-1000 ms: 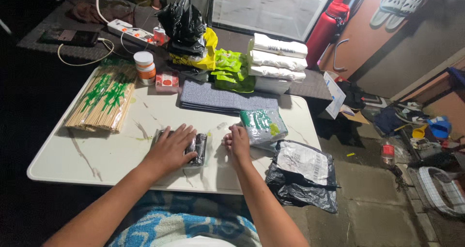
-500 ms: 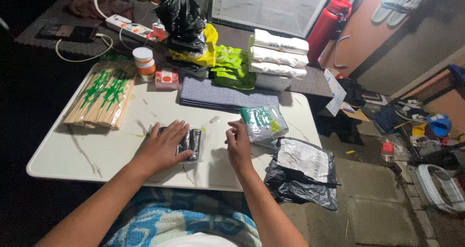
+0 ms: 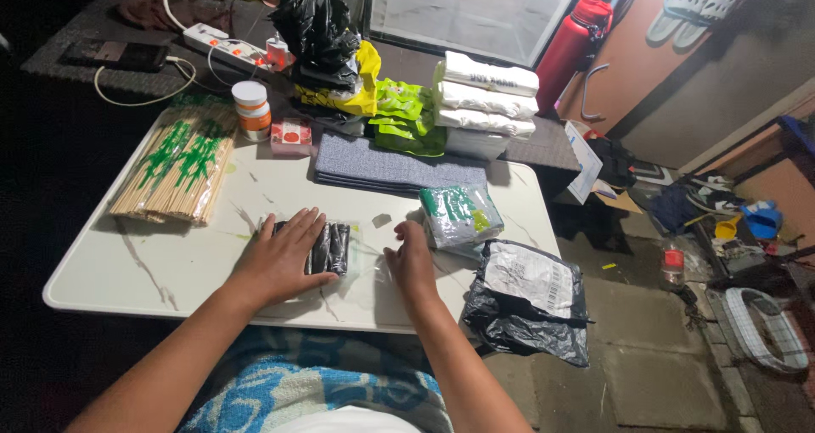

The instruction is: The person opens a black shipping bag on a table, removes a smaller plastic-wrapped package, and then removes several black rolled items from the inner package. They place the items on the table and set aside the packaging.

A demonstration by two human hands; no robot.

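The left hand (image 3: 280, 259) lies flat, fingers spread and released, pressing on a small dark bundle (image 3: 329, 248) near the front middle of the white marbled bench (image 3: 127, 272). The bundle looks like black folded items, ribbed in narrow strips, sealed in a thin clear plastic wrap that glints and extends to the right of the dark part. The right hand (image 3: 412, 263) rests just beside it, fingers curled down onto that clear plastic edge; whether it pinches the wrap or only touches it cannot be told.

Just right of the right hand sits a green-and-white packet (image 3: 461, 216), and beyond it, at the bench's right corner, a black mailing bag (image 3: 526, 301) with a white label hangs partly over the edge. At the left lies a pack of bamboo skewers (image 3: 174, 165) with green print. Farther back are a folded grey cloth (image 3: 395, 170), a white jar with orange band (image 3: 252, 109), a small red box (image 3: 291, 136), green pouches (image 3: 407, 119) and stacked white packages (image 3: 486, 102).
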